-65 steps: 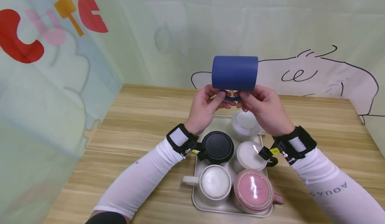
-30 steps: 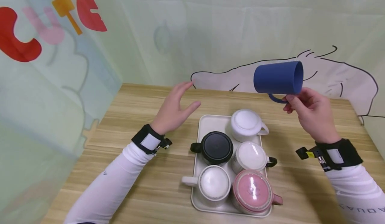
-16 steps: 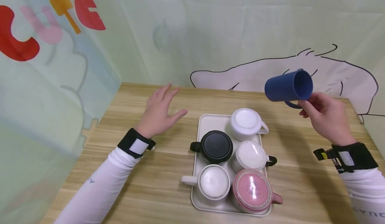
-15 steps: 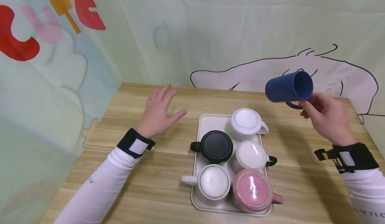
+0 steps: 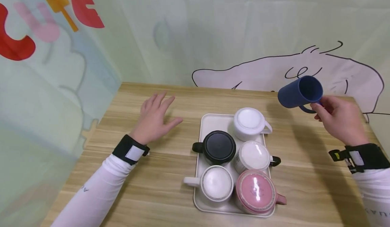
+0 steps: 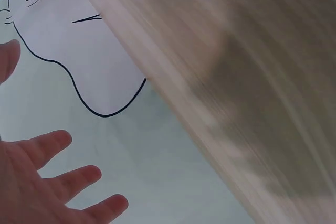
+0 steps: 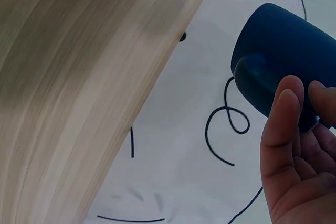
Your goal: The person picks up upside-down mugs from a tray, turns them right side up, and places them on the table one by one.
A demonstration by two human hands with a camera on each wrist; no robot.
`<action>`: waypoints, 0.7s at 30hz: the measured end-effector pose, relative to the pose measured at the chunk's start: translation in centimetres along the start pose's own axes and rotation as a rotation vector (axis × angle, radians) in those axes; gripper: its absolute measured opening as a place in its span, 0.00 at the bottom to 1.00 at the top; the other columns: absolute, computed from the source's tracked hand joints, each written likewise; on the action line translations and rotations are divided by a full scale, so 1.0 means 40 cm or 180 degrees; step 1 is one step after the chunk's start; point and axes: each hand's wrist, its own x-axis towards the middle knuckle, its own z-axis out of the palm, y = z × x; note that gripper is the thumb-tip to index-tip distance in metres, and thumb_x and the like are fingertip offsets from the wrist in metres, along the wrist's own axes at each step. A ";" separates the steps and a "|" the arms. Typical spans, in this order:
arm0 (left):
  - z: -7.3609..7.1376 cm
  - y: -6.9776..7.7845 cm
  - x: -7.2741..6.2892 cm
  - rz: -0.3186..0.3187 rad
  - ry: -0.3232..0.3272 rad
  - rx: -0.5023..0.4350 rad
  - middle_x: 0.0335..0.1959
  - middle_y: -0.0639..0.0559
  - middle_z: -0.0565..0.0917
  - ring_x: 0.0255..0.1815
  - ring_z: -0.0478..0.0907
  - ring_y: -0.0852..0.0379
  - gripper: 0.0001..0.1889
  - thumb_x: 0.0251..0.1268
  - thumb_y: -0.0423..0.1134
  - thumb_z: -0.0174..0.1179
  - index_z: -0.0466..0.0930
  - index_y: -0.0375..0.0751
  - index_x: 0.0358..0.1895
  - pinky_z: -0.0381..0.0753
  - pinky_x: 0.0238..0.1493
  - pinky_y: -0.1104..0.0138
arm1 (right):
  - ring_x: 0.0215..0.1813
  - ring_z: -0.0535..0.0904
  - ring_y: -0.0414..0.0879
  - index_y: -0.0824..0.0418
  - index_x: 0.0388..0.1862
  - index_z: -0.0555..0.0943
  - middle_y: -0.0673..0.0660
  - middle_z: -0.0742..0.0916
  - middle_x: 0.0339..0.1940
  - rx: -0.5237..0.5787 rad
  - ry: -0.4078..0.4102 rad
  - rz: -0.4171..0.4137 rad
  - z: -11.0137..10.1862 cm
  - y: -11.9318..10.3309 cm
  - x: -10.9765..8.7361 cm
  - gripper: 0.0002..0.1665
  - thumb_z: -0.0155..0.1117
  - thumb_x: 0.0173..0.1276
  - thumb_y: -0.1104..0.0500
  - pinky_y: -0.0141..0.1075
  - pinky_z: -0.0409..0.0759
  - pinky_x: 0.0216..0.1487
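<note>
At the right of the head view, my right hand (image 5: 342, 118) pinches the handle of a blue mug (image 5: 287, 95). The mug is raised above the table, tilted on its side, its open mouth facing right and toward me. In the right wrist view, thumb and fingers grip the mug's handle beneath its dark blue body (image 7: 294, 40). My left hand (image 5: 153, 120) hovers over the table left of the tray, fingers spread and holding nothing. Its spread fingers (image 6: 84, 177) show in the left wrist view.
A pale tray (image 5: 210, 118) carries upside-down mugs: a white one (image 5: 250, 120), a black one (image 5: 219, 147), a white one with black handle (image 5: 254, 156), another white one (image 5: 217, 183) and a pink one (image 5: 256, 190). The wooden table (image 5: 158, 179) ends at a printed curtain (image 5: 213, 34).
Both hands first held the blue mug over the tray. The left hand let go and moved left and down; the right carried the mug rightward, turning its mouth toward me and lowering it slightly.
</note>
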 end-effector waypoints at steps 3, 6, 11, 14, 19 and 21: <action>0.003 -0.005 -0.010 -0.0049 -0.0077 0.0042 0.82 0.31 0.59 0.81 0.52 0.25 0.45 0.71 0.65 0.65 0.65 0.41 0.81 0.49 0.76 0.29 | 0.21 0.72 0.28 0.76 0.50 0.84 0.68 0.87 0.28 -0.0077 -0.0026 -0.0024 0.002 0.012 0.002 0.12 0.68 0.77 0.66 0.24 0.65 0.20; 0.006 -0.007 -0.017 -0.0077 -0.0132 0.0096 0.82 0.31 0.59 0.82 0.51 0.26 0.46 0.70 0.67 0.65 0.65 0.41 0.81 0.49 0.76 0.29 | 0.21 0.74 0.37 0.76 0.49 0.83 0.66 0.86 0.26 -0.0208 -0.0061 -0.0044 0.007 0.023 0.001 0.12 0.67 0.77 0.65 0.28 0.64 0.19; 0.011 -0.006 -0.028 -0.0123 -0.0194 0.0117 0.82 0.32 0.60 0.82 0.50 0.26 0.46 0.70 0.68 0.64 0.66 0.42 0.81 0.48 0.76 0.29 | 0.21 0.77 0.49 0.78 0.46 0.82 0.65 0.85 0.24 -0.0355 -0.0155 -0.0063 0.015 0.038 0.001 0.12 0.67 0.77 0.66 0.34 0.66 0.19; 0.015 -0.007 -0.037 -0.0141 -0.0223 0.0126 0.82 0.32 0.59 0.82 0.51 0.25 0.46 0.70 0.68 0.63 0.65 0.42 0.81 0.48 0.76 0.28 | 0.22 0.79 0.52 0.78 0.46 0.82 0.67 0.86 0.25 -0.0389 -0.0251 -0.0015 0.019 0.045 0.001 0.12 0.67 0.78 0.66 0.34 0.68 0.20; 0.021 -0.012 -0.048 -0.0152 -0.0238 0.0149 0.82 0.32 0.59 0.82 0.51 0.25 0.46 0.70 0.68 0.63 0.66 0.42 0.81 0.48 0.75 0.28 | 0.23 0.81 0.54 0.79 0.47 0.81 0.71 0.86 0.27 -0.0432 -0.0362 0.0089 0.025 0.053 0.002 0.13 0.67 0.78 0.66 0.34 0.70 0.20; 0.023 -0.013 -0.051 -0.0157 -0.0252 0.0162 0.82 0.32 0.60 0.82 0.51 0.25 0.46 0.70 0.69 0.63 0.66 0.42 0.81 0.49 0.75 0.27 | 0.22 0.81 0.55 0.80 0.47 0.81 0.71 0.86 0.28 -0.0446 -0.0388 0.0107 0.026 0.057 0.001 0.13 0.66 0.78 0.66 0.35 0.71 0.20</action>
